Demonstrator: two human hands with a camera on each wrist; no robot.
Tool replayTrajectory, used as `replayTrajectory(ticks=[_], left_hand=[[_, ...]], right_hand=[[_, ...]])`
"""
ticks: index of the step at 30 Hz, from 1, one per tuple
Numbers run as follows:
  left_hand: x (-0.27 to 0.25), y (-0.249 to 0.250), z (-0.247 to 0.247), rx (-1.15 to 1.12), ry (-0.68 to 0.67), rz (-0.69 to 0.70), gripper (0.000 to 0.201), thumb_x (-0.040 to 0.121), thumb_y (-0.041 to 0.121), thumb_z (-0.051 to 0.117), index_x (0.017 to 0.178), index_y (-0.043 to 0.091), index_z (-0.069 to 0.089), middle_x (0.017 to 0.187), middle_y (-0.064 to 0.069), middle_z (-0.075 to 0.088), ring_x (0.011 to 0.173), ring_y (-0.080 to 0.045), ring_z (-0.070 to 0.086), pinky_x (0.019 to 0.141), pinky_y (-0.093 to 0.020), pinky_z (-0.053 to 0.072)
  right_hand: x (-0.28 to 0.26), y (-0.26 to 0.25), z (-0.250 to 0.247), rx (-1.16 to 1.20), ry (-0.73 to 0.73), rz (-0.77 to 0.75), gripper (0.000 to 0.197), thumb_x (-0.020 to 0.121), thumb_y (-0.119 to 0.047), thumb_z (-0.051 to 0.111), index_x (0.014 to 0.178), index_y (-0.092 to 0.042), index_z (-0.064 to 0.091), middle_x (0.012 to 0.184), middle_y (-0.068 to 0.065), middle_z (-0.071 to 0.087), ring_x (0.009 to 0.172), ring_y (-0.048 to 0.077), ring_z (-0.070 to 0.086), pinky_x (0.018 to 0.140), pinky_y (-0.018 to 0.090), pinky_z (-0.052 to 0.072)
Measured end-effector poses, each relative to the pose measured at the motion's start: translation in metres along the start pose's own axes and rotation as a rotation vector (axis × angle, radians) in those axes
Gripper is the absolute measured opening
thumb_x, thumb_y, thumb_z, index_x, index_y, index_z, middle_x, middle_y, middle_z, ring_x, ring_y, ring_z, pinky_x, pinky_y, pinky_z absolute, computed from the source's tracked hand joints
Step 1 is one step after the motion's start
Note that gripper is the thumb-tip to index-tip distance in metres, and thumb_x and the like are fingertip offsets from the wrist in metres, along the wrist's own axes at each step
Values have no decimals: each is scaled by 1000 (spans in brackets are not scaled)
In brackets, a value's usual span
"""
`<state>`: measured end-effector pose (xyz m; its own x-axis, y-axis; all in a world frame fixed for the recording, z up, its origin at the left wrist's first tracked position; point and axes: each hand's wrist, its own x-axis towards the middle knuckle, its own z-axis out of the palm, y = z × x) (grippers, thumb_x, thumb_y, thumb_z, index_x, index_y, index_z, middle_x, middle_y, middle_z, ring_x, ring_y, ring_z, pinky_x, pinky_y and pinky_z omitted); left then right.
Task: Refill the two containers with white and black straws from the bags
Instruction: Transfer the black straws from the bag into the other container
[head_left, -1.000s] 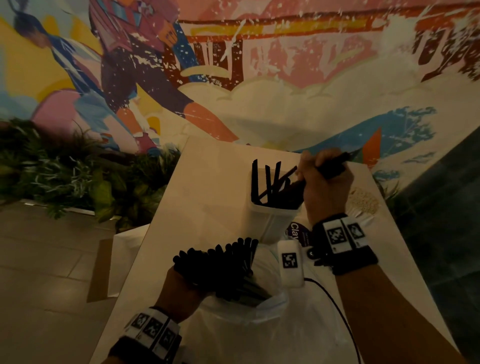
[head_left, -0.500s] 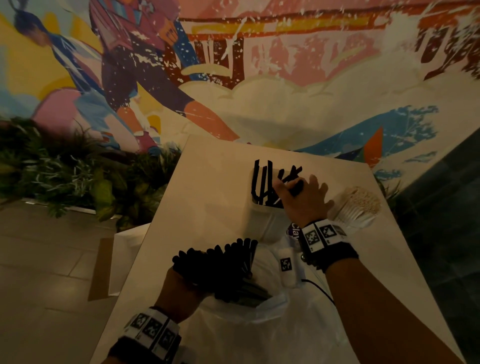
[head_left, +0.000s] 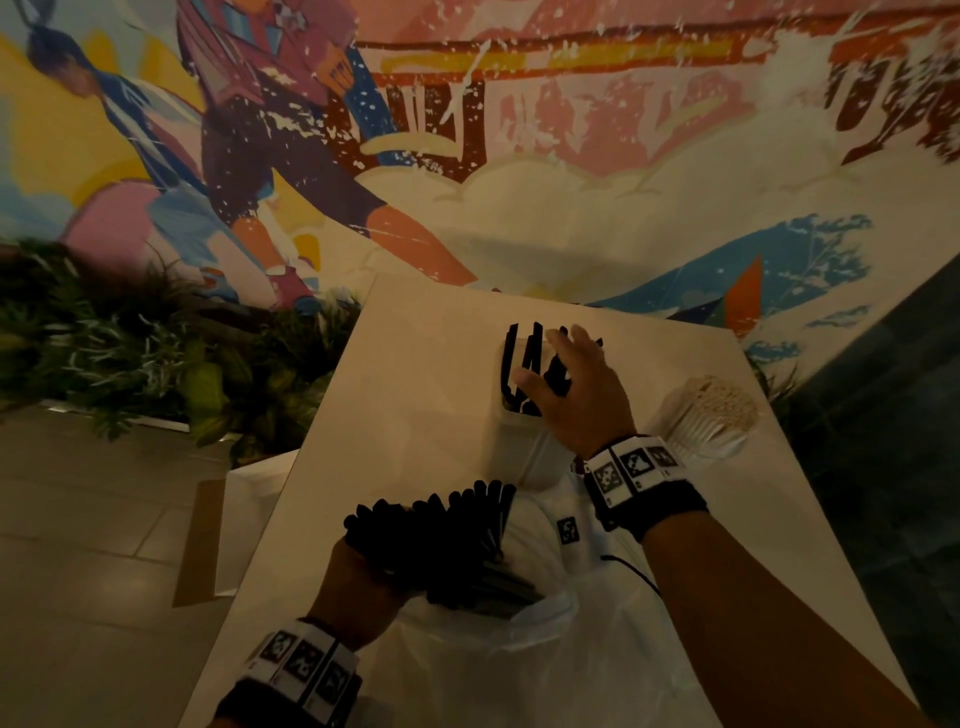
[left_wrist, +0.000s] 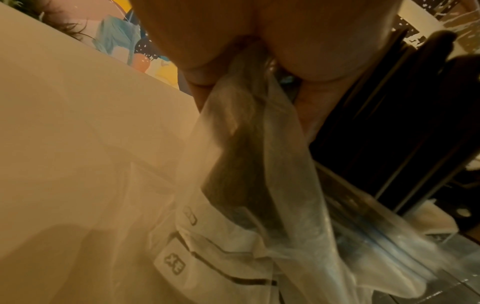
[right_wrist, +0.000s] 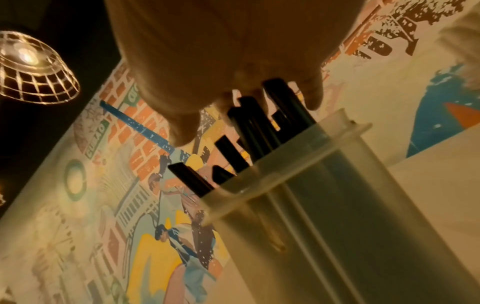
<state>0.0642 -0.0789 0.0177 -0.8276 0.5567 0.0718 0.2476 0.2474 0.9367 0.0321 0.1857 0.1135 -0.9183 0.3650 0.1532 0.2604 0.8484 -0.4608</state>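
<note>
A translucent container (head_left: 524, 441) (right_wrist: 324, 185) stands mid-table with several black straws (head_left: 519, 358) (right_wrist: 249, 133) upright in it. My right hand (head_left: 566, 379) (right_wrist: 233, 86) lies flat over the straw tops with its fingers spread, holding nothing. Nearer me, my left hand (head_left: 358, 582) grips a thick bundle of black straws (head_left: 441, 540) (left_wrist: 389, 127) together with the mouth of a clear plastic bag (head_left: 498, 639) (left_wrist: 259, 185). A second container full of white straws (head_left: 719, 410) stands at the right.
The pale table (head_left: 415, 395) ends at a painted mural wall. Green plants (head_left: 130, 353) line the floor on the left. A cardboard piece (head_left: 200, 540) lies on the tiled floor beside the table. A small tagged device (head_left: 569, 530) and its cable lie on the bag.
The right hand lowered the straws it gripped into the container, released them, and now spreads flat over their tops. The left hand with its bundle has stayed put.
</note>
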Motion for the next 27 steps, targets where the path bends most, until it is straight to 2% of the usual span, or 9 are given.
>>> replayTrajectory(ticks=[6,8,11,15,19,22,24,26,27], left_hand=[[-1,-5,0,-58,48,-11,47,54,50,70,94,69,53,101,35,60,98,-7,61,86,-28,53],[0,-8,0,-43,52,0,47,60,44,77,91,70,53,97,38,60,95,-6,60,81,-17,52],[0,-10,-1,-49,72,25,46,63,40,78,89,69,54,92,39,61,89,5,61,76,-8,48],[-2,-8,2,-107,53,-26,94,68,-12,73,72,78,46,71,51,53,71,26,53,65,2,43],[5,2,6,119,-15,89,41,81,32,58,106,64,49,105,42,55,97,21,50,84,6,34],[6,-9,5,204,-18,187,5,92,26,56,94,29,59,80,31,59,92,7,54,82,11,28],[4,-3,5,139,55,118,33,83,8,68,83,40,60,68,37,62,80,15,57,72,4,40],[0,5,6,82,-19,136,8,88,36,62,95,40,61,80,25,70,88,3,59,78,-2,44],[-1,3,5,102,-42,157,21,84,52,59,103,43,58,89,22,70,92,-3,60,82,-5,45]], right_hand=[[-40,-20,-25,440,385,-26,39,87,-35,64,121,-16,61,116,-1,66,101,-4,59,87,19,48],[-59,-19,-32,622,264,-7,32,84,-18,70,115,-18,62,106,-6,68,88,-5,63,77,19,52],[-93,-11,-35,746,-113,-14,66,69,-20,75,128,-34,49,126,-12,58,105,1,60,83,24,52],[-133,-11,-25,559,-516,-38,120,59,-33,87,142,-56,4,149,-31,18,134,-6,29,104,23,42],[-152,-15,-3,405,-579,-74,127,60,-40,86,130,-67,-16,138,-46,-1,130,-17,12,109,15,26],[-154,-14,11,421,-430,-109,105,68,-44,79,127,-72,-3,139,-43,18,121,-27,25,106,11,32],[-153,-15,14,446,-369,-121,90,72,-44,76,131,-66,11,135,-40,34,121,-21,36,103,16,39],[-152,-15,15,488,-340,-124,82,75,-42,75,132,-61,19,131,-34,44,120,-15,43,100,18,43],[-151,-15,15,502,-334,-119,80,75,-42,74,132,-60,21,132,-32,46,121,-14,43,100,20,44]])
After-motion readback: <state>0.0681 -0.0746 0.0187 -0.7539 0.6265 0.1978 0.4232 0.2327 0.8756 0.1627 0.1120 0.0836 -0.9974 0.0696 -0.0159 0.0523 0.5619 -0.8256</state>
